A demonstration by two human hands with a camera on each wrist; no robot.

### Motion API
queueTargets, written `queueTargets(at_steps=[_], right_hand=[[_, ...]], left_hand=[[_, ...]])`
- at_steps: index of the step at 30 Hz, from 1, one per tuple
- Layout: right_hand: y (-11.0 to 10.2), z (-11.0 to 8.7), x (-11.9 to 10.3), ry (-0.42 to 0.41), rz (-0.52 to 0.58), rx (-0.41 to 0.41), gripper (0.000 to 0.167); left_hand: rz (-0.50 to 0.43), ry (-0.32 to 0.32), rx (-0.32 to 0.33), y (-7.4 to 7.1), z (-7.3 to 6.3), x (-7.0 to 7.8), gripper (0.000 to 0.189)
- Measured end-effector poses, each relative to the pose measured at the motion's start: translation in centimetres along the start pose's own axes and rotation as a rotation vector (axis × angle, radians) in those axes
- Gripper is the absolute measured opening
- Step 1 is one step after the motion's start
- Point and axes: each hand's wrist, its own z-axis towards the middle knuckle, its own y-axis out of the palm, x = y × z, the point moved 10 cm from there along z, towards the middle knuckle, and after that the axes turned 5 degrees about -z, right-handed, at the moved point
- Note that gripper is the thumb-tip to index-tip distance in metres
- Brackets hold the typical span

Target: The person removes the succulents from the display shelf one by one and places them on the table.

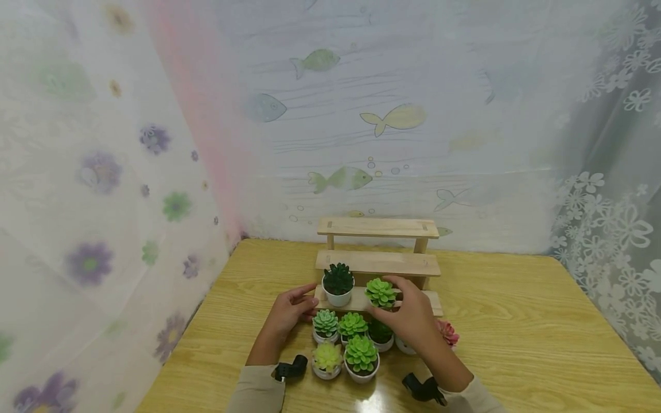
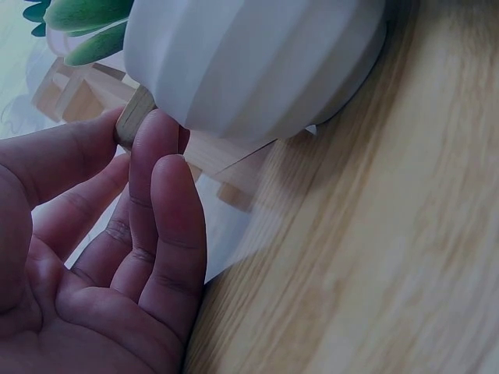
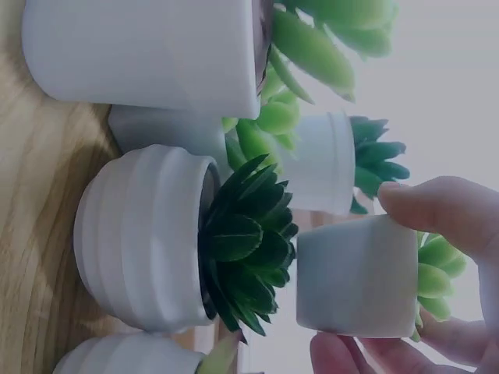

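A three-tier wooden plant stand [image 1: 377, 262] stands at the back of the table. On its lowest tier, toward the left, sits a dark green potted succulent [image 1: 338, 282]. My left hand [image 1: 286, 312] pinches the left end of that tier [image 2: 134, 117] between thumb and fingers. In my right hand [image 1: 415, 315] is a bright green potted succulent [image 1: 380, 292], over the right part of the same tier. The right wrist view shows its smooth white pot [image 3: 359, 276] gripped between thumb and fingers.
In front of the stand several potted succulents crowd together, among them a pale yellow-green one [image 1: 327, 357], a bright green one [image 1: 361, 354] and a red one [image 1: 448, 332] partly behind my right wrist. A fish-patterned curtain [image 1: 361, 132] hangs behind the wooden table [image 1: 516, 321].
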Motion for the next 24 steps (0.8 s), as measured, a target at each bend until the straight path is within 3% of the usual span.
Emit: queueTargets(at_steps=[16, 24], right_hand=[[-1.3, -1.8, -0.5, -0.012, 0.03, -0.059, 0.075], [-2.1, -2.9, -0.7, -0.067, -0.069, -0.037, 0.075]], left_hand=[[-0.008, 0.001, 0.009, -0.1, -0.1, 0.1, 0.052], [-0.003, 0.008, 0.004, -0.1, 0.1, -0.1, 0.051]])
